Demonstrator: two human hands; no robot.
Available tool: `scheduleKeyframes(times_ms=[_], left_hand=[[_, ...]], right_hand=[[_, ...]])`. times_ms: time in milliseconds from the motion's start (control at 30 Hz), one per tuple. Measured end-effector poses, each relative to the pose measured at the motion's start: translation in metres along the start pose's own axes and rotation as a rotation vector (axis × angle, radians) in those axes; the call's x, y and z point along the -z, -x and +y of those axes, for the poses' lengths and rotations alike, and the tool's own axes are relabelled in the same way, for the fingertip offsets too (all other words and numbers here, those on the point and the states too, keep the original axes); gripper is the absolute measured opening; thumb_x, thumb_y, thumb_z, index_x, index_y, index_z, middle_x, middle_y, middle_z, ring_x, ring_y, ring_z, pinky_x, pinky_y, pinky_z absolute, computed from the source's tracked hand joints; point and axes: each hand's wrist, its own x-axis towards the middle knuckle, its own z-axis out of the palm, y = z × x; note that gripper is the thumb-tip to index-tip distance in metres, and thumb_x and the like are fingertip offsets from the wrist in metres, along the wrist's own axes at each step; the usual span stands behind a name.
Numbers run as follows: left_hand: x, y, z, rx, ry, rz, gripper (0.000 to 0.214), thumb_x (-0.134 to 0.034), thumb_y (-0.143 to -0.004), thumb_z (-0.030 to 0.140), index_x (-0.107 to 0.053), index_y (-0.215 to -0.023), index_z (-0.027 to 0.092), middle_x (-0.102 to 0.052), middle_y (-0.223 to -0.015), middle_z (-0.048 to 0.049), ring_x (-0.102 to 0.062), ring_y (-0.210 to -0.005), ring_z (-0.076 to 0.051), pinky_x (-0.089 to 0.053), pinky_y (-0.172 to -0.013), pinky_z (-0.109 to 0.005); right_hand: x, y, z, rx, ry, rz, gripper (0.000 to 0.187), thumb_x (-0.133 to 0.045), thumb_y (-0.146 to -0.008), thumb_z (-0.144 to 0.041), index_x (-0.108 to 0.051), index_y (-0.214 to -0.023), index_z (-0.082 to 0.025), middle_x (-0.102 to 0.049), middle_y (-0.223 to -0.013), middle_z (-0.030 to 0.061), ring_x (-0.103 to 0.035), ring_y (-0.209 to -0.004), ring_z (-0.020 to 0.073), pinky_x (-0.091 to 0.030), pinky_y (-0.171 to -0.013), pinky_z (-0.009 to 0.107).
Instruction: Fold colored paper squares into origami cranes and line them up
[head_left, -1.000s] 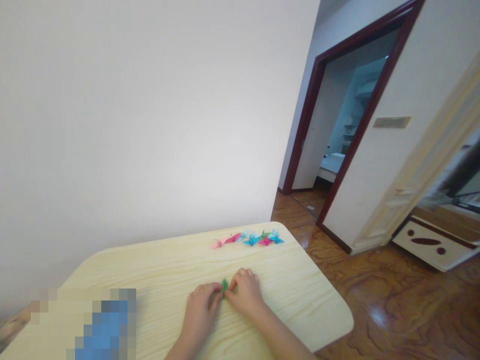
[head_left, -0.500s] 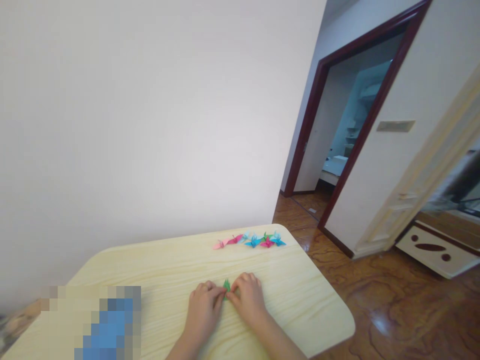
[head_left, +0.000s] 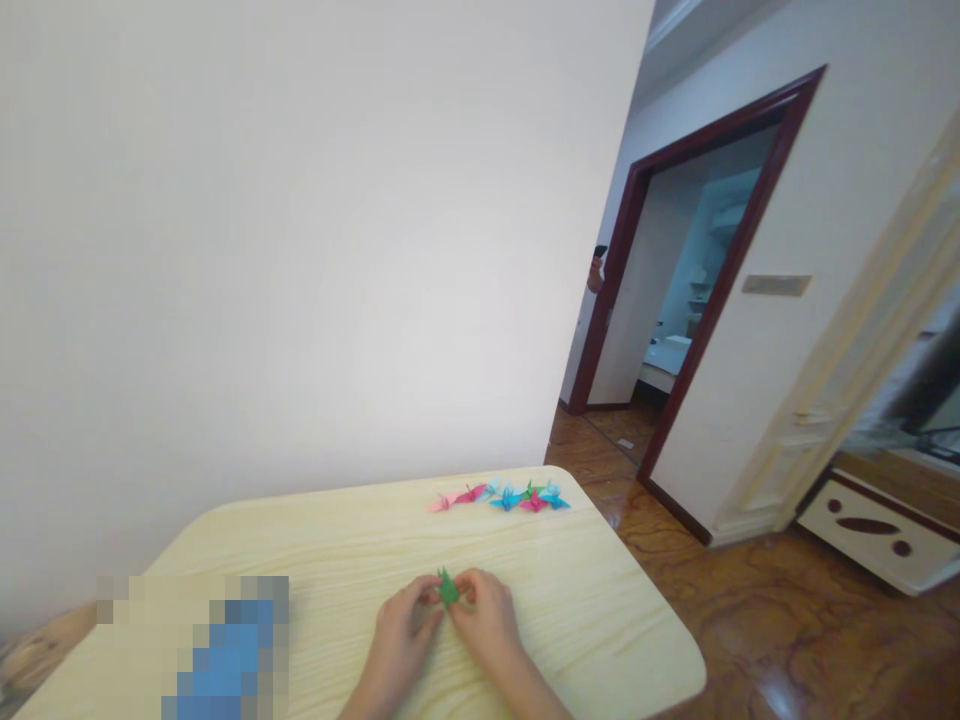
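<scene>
A small piece of folded green paper (head_left: 448, 587) is held between my two hands over the pale wooden table (head_left: 337, 560). My left hand (head_left: 405, 625) pinches its left side with the fingertips. On the opposite side, the thumb and fingers of my right hand (head_left: 486, 612) grip it. Pointed tips stick up at its top; the finer folds are too small to make out. Beyond my hands lie several folded paper cranes in a cluster, among them a pink crane (head_left: 445, 502), a blue crane (head_left: 507, 499) and a red crane (head_left: 534, 501).
A pixelated patch with blue in it (head_left: 225, 660) covers the table's left part. The white wall (head_left: 300, 250) stands behind the table. At the right are a doorway with a dark red frame (head_left: 720, 300) and a low cabinet (head_left: 862, 525). Someone's hand (head_left: 595, 274) with a dark object shows by the doorway.
The green paper has turned and shows a broader face, while my fingers have shifted around it. The view has tilted up slightly. A person's hand has appeared beside the doorway.
</scene>
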Motion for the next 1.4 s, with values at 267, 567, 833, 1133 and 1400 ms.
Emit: scheduleKeyframes(times_ms=[267,567,833,1133,1400], left_hand=[[0.0,-0.004,-0.01,0.108,0.213,0.128,0.025,-0.061,-0.068,0.034,-0.061,-0.088,0.019,-0.069,-0.078,-0.0045,-0.065,-0.076,-0.023,-0.052,-0.071,-0.036],[0.005,-0.005,0.004,0.104,0.343,0.013,0.019,-0.066,-0.066,0.037,-0.067,-0.073,0.019,-0.071,-0.074,-0.0051,-0.065,-0.073,-0.022,-0.051,-0.071,-0.031],[0.008,-0.003,0.012,0.081,0.339,-0.029,0.019,-0.064,-0.069,0.037,-0.067,-0.075,0.019,-0.072,-0.083,-0.0073,-0.065,-0.082,-0.024,-0.05,-0.073,-0.032],[0.011,-0.004,0.008,0.069,0.298,0.011,0.02,-0.065,-0.067,0.04,-0.069,-0.072,0.02,-0.071,-0.076,-0.005,-0.065,-0.076,-0.023,-0.051,-0.072,-0.031],[0.01,-0.004,0.011,0.116,0.344,0.077,0.021,-0.069,-0.063,0.039,-0.065,-0.067,0.019,-0.067,-0.065,-0.0026,-0.063,-0.066,-0.02,-0.051,-0.064,-0.029]], right_hand=[[-0.009,-0.016,0.009,-0.037,-0.576,-0.1,0.014,-0.065,-0.061,-0.025,-0.057,-0.07,-0.018,-0.06,-0.064,0.0014,-0.055,-0.063,0.0181,-0.04,-0.061,0.028],[-0.006,-0.019,0.006,0.003,-0.819,-0.29,0.036,-0.075,-0.054,-0.044,-0.057,-0.072,-0.018,-0.061,-0.066,0.0012,-0.057,-0.066,0.0177,-0.041,-0.066,0.03],[-0.014,-0.014,0.011,0.008,-0.9,-0.231,0.038,-0.075,-0.058,-0.041,-0.043,-0.066,-0.021,-0.047,-0.058,-0.0062,-0.047,-0.055,0.0114,-0.033,-0.053,0.022],[-0.005,-0.002,-0.001,0.081,-0.901,-0.33,0.031,-0.069,-0.067,-0.041,-0.05,-0.077,-0.019,-0.056,-0.071,-0.0017,-0.052,-0.067,0.0137,-0.038,-0.063,0.025],[-0.007,-0.004,0.001,0.018,-0.776,-0.18,0.023,-0.068,-0.065,-0.028,-0.048,-0.071,-0.019,-0.052,-0.062,-0.0036,-0.051,-0.061,0.0136,-0.037,-0.057,0.023]])
